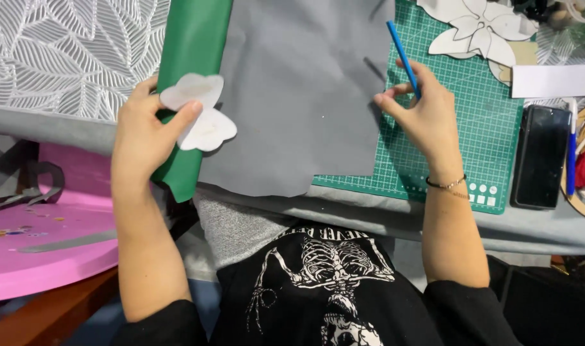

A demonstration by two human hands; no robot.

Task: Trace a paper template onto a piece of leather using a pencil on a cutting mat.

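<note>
Left hand (142,131): grip pinching white paper cutout (199,112) over green sheet (193,77). Right hand (423,112): grip pressed on blue pencil (403,57), beside grey sheet (292,90) on the surface. Grey sheet apparently unmarked; tracing seemingly not begun.

Grey sheet (292,83): one. Green sheet (193,77): one. White petal-shaped paper cutout (199,112): one. Blue pencil (404,59): one. Green cutting mat (478,128): one. Black phone (539,156): one. White flower cutout (481,29): one. Hands: two.
</note>
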